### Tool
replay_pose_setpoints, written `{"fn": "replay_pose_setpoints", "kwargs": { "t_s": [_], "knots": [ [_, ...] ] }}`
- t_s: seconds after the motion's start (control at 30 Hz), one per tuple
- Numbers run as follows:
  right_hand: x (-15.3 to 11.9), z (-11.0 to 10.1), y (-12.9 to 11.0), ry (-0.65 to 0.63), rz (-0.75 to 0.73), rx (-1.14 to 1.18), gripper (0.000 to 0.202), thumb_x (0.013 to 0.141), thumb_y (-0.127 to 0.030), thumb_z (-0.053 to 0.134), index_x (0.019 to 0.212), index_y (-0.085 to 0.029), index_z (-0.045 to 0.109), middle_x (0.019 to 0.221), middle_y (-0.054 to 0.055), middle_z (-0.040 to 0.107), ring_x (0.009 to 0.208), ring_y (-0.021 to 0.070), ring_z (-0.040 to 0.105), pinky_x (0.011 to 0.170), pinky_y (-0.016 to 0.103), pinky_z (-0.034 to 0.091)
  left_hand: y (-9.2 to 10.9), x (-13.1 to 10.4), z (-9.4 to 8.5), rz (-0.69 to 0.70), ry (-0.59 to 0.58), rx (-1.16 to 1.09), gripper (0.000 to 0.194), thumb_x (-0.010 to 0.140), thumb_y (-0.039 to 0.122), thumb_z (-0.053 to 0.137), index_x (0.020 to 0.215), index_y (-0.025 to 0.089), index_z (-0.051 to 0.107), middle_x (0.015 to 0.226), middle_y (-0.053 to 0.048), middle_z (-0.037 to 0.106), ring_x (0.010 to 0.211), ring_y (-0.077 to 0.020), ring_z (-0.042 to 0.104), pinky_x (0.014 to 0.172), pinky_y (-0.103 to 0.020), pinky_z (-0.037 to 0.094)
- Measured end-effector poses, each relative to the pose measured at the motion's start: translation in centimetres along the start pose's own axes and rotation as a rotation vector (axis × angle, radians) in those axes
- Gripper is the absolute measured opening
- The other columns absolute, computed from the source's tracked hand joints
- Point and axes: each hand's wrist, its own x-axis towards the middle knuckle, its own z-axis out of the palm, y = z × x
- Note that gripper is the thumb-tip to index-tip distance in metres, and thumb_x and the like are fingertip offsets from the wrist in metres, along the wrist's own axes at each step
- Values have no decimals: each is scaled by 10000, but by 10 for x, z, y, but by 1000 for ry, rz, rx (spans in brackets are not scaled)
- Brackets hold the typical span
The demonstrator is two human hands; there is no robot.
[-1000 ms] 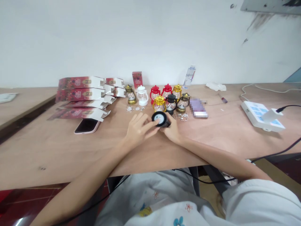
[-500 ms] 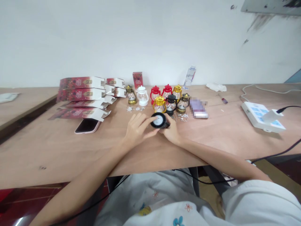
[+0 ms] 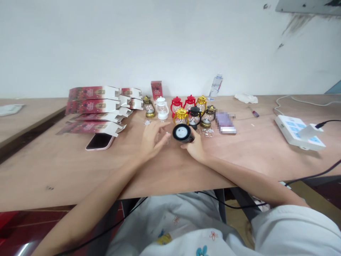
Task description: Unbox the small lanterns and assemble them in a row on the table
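Observation:
My right hand (image 3: 195, 144) is closed around a black mini lantern (image 3: 182, 133), tipped so that its round base with a pale disc faces me. To the left of it, my left hand (image 3: 154, 137) is apart from the lantern, thumb and fingers spread with nothing visible between them. Thin wire pieces (image 3: 167, 138) show by the left thumb, and more wire pieces (image 3: 208, 132) lie on the right. Just beyond my hands stand several small lanterns: a white one (image 3: 162, 109), a bronze one (image 3: 149, 107), a gold one (image 3: 181, 116), a black one (image 3: 194, 116) and red ones (image 3: 176, 105).
Flattened red printed boxes (image 3: 90, 106) lie at the left, with a pink-cased phone (image 3: 99, 141) before them. An upright red box (image 3: 156, 90) and a leaning bottle (image 3: 215, 86) are by the wall. A purple item (image 3: 226, 122) and a white power strip (image 3: 298, 131) sit at the right.
My left hand has come off the lantern's base and moved left, its fingers opening. The right hand still holds the lantern, with the base now fully uncovered.

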Motion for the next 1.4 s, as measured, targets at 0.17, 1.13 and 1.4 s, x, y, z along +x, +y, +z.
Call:
{"fn": "replay_pose_setpoints", "kwargs": {
  "t_s": [0.17,1.13,1.4],
  "knots": [
    [3,0,3,41,54,12,452,470,-93,579,908,-203,603,896,0,672,951,252,600,893,428,482,-34,-2,17,-167,-228,249,247,902,322,484,977,188,678,913,-80,636,919,-238,538,767,-359,370],
    [-2,1,1,-11,-24,-23,468,487,-62,528,930,-196,591,956,23,673,985,247,609,935,417,458,-32,21,8,-576,156,-408,217,668,385,739,717,179,693,740,-21,701,577,-113,492,575,-271,389],
    [-3,0,0,-96,-98,-72,502,506,-51,494,970,-215,594,980,11,673,984,227,614,918,384,461,20,15,4,-158,93,-450,170,814,330,664,698,210,696,741,-22,701,729,-152,592,727,-331,459]
  ]
}}
